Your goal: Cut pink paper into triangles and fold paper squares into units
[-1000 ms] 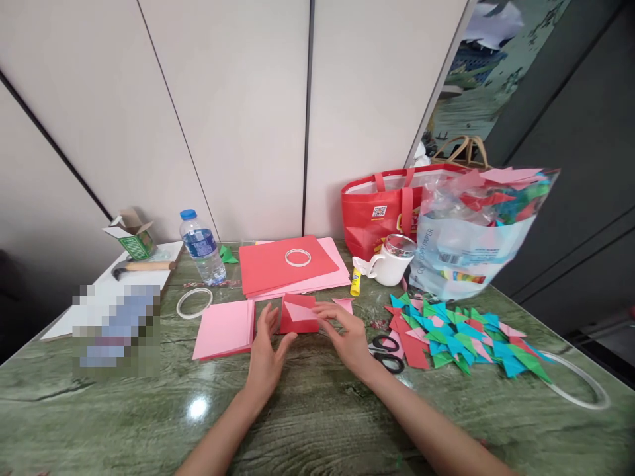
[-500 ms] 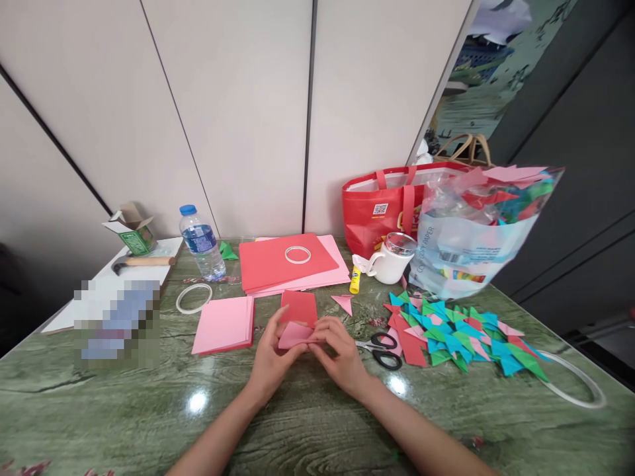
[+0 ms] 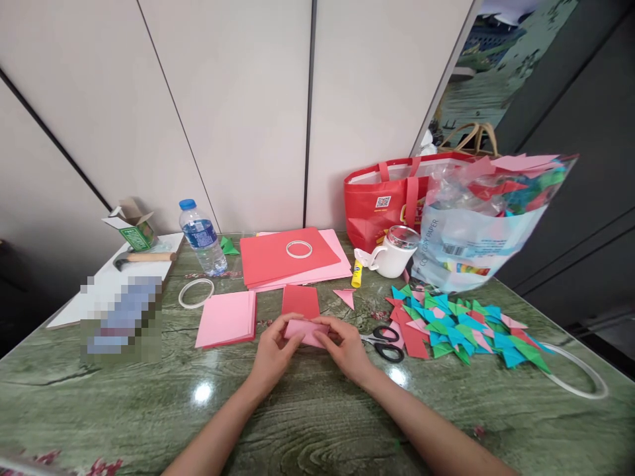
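Left hand [image 3: 272, 354], right hand [image 3: 347, 350] meet midline; fingers pinching

Green marbled desk [image 3: 307, 423]. Pink folded paper [image 3: 306, 330], red square sheet [image 3: 299, 301], pink paper stack [image 3: 225, 317]. Black-handled scissors [image 3: 387, 342]. Folded triangles [image 3: 461, 327] in blue, green, pink, red. Red tote bag [image 3: 384, 201], yellow glue stick [image 3: 356, 273].

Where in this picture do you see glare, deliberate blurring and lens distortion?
Head view: two glare spots on the glossy green table, left of the left hand and below the scissors; a pixelated patch masks something at far left; wall seams splay outward, wide-angle distortion; pink paper looks sharp.
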`<state>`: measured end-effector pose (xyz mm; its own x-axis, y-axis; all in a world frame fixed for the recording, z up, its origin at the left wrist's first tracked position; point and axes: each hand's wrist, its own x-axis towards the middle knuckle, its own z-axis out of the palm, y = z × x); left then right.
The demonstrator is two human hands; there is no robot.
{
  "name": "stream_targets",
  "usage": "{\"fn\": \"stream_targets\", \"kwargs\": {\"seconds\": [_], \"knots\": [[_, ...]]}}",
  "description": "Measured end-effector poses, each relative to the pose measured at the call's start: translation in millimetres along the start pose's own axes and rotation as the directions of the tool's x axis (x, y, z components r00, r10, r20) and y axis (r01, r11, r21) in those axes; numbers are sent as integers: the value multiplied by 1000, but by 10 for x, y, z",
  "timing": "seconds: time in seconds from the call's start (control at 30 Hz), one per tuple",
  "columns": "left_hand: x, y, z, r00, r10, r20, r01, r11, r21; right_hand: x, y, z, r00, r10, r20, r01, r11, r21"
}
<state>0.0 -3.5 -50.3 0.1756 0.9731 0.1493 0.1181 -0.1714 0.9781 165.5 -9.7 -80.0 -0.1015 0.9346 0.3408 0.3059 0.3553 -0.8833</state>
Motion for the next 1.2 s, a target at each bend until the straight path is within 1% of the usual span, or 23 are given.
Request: {"fn": "stream_targets", "kwargs": {"seconds": [0.1,0.23,0.47,0.67,0.8,1.2], "knots": [[25,-20,-9,999,-44,0,44,999,-31,19,-14,-32,999,-25,-25,24,1000,-20],[34,-35,3,993,-109,52,116,981,-153,38,-53,-47,998,-54,-25,54,999,0],[25,-40,17,987,-151,57,160,959,-235,42,-94,-32,995,-84,-52,84,996,-6],[24,-4,32,980,-194,50,201,945,-257,23,-79,-16,999,17,-41,-17,1000,5],[19,27,42,979,-198,50,204,946,-250,22,-64,-12,997,50,-58,-49,999,10],[7,53,28,979,-200,45,205,943,-262,18,-104,-12,995,64,-74,-64,998,-1]]}}
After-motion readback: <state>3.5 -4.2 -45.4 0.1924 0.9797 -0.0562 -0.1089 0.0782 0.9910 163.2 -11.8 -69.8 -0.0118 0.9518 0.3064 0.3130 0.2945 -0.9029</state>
